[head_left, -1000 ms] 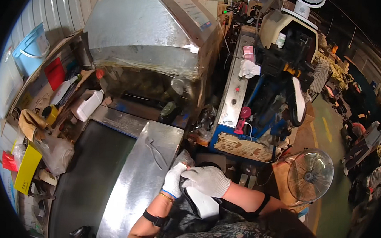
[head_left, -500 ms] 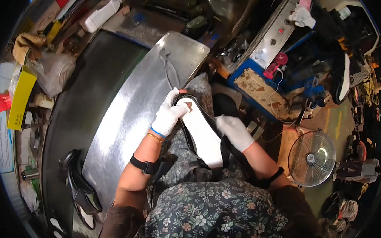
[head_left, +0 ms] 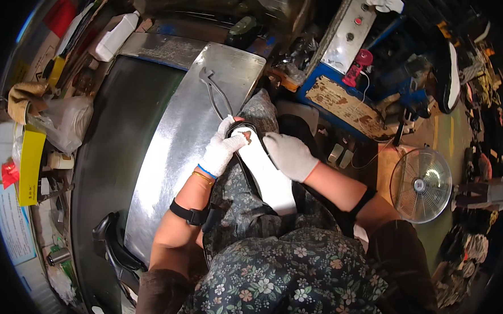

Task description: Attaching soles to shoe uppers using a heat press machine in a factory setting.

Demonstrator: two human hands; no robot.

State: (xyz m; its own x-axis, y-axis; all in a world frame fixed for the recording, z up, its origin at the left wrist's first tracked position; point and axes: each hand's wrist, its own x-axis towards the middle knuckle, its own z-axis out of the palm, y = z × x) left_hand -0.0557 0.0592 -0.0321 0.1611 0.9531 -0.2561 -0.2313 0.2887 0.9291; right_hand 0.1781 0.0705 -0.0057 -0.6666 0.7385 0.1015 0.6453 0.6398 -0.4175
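A shoe with a white bottom (head_left: 268, 185) and a black upper lies bottom up on my lap, over a dark floral apron (head_left: 268, 271). A torn brown patch shows at its far end. My left hand (head_left: 220, 151), in a white glove, is closed around that far end, its thumb pressed on the white surface. My right hand (head_left: 291, 158), also gloved, is closed at the right edge near the same end; its fingertips are partly hidden against the black rim. Just beyond my left hand, steel pincers (head_left: 214, 91) lie on a shiny metal plate (head_left: 167, 135).
Left of the plate runs a dark belt surface (head_left: 116, 127), with a black shoe (head_left: 116, 246) near its front. A blue machine with a control panel (head_left: 352, 34) stands at the far right. A fan (head_left: 420, 186) is on the right. Bottles and bags, including a white bottle (head_left: 114, 36), crowd the left edge.
My right hand has moved left and up onto the shoe's right edge. My left hand keeps its hold on the shoe. The whole view has shifted slightly.
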